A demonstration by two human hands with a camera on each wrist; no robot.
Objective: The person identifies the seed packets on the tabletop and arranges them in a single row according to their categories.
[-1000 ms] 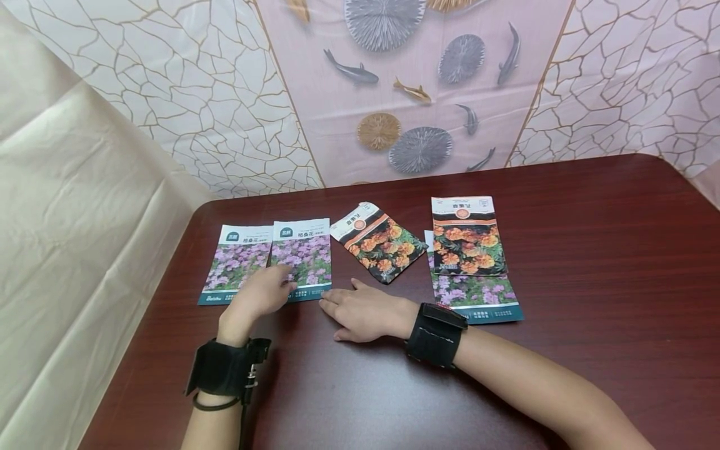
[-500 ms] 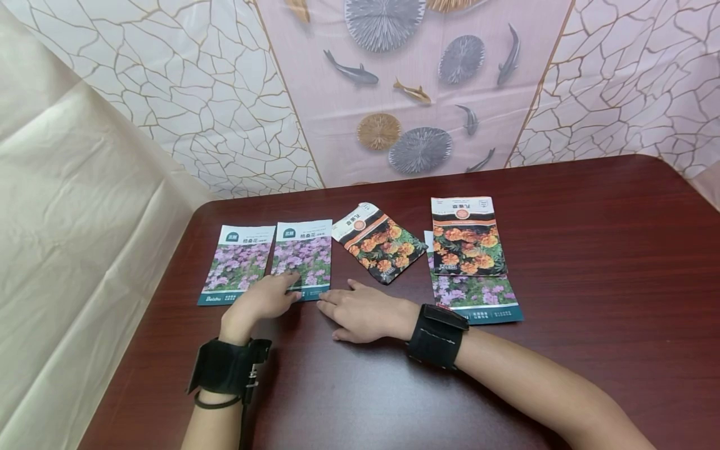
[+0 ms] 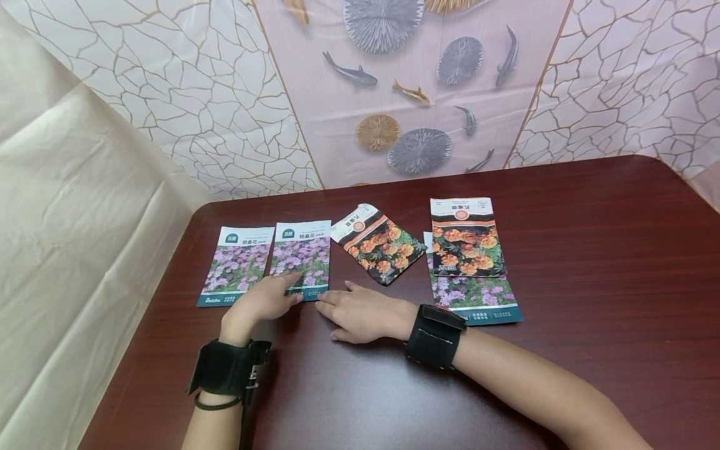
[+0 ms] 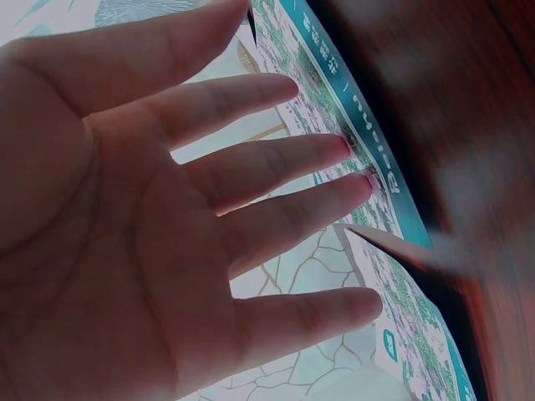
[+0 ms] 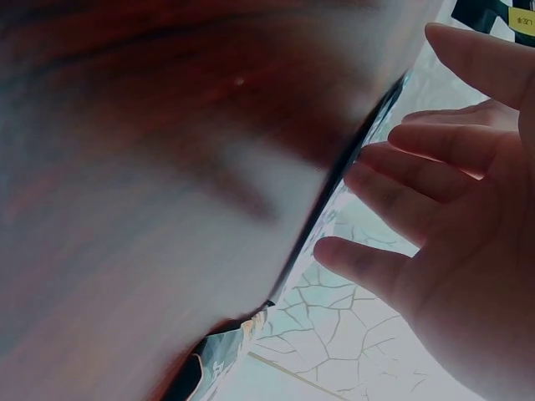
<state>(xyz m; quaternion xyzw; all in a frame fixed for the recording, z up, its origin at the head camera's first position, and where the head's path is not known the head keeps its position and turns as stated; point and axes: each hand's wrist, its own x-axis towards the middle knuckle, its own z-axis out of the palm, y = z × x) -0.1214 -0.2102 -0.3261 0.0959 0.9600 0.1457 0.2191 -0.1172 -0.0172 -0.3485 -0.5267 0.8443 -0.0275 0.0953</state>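
My left hand (image 3: 263,300) rests with its fingertips on the lower part of a purple-flower seed packet (image 3: 304,250). The left wrist view shows its fingers (image 4: 284,159) extended and spread over that packet. Left of it lies a matching purple-flower packet (image 3: 239,259), a narrow gap between the two. My right hand (image 3: 365,314) lies low over the table, fingertips at the touched packet's lower right corner. In the right wrist view its fingers (image 5: 368,263) are extended and hold nothing. Just beyond it, an orange-flower seed packet (image 3: 388,250) lies askew.
On the right, another orange-flower packet (image 3: 467,240) lies on top of a purple-flower packet (image 3: 478,297), covering its upper part. All lie on a dark red wooden table (image 3: 596,262). A patterned cloth (image 3: 416,81) hangs behind, and a pale cloth (image 3: 67,237) hangs at the left.
The packet under my left hand has slid slightly right, away from the leftmost packet it overlapped. My left hand moved right with it. My right hand is almost still.
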